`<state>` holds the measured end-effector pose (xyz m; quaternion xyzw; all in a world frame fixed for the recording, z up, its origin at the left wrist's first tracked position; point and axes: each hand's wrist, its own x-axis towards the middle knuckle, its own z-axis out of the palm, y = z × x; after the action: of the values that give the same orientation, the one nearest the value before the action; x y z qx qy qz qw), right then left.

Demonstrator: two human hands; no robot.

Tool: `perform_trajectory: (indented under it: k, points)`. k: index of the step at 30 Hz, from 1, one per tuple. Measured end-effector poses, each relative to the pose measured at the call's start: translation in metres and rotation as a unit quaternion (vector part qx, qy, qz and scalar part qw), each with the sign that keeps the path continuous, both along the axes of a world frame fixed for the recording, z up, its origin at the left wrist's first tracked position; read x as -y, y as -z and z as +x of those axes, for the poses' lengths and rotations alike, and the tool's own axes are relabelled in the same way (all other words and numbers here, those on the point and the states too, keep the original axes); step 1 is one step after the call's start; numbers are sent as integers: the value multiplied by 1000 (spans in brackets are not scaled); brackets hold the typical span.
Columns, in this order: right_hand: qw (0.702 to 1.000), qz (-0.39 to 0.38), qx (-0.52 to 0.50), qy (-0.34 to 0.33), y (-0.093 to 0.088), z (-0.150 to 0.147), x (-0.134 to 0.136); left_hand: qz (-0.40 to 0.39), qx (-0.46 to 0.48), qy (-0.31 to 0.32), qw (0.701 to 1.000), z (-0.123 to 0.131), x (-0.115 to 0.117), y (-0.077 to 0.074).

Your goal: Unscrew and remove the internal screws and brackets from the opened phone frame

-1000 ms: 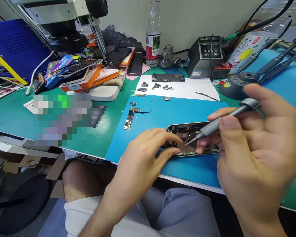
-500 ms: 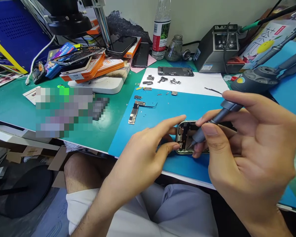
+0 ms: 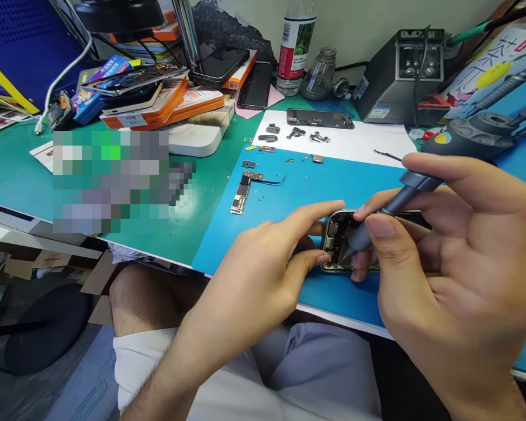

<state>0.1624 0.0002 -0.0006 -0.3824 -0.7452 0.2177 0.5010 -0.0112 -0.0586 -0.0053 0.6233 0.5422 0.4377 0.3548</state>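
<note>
An opened phone housing lies near the front edge of the blue mat, its inner parts showing. With thumb and fingers my left hand grips its left end. My right hand is closed around a grey screwdriver, tilted with its tip down inside the housing; what the tip touches is too small to make out. Fingers of the right hand hide much of the housing's right part. Left of it on the mat lies an L-shaped logic board with a thin dark flex cable.
Several small phone parts and a dark phone component lie on white paper behind the mat. A bottle, glass jar and grey soldering station stand at the back. Stacked phones and orange boxes are at left.
The whole view has shifted slightly, so hands and housing appear a little further right. My left hand still grips the housing, and the screwdriver stays inside it.
</note>
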Motion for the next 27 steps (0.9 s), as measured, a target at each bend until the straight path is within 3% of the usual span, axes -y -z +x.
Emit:
perform_trajectory:
  k: [9, 14, 19, 22, 27]
  points:
    - [1000, 11, 14, 11, 0, 0, 1, 3, -6, -6, 1000, 1, 0, 0]
    - [998, 57, 13, -15, -3, -3, -3, 10, -15, -13, 1000, 0, -1, 1]
    - [999, 16, 28, 13, -9, -1, -5, 9, -8, -1, 1000, -1, -2, 1]
    - [997, 42, 45, 40, -15, 0, -7, 25, -15, -6, 1000, 0, -1, 2]
    - [998, 8, 62, 5, -20, 0, -12, 28, -16, -13, 999, 0, -1, 2]
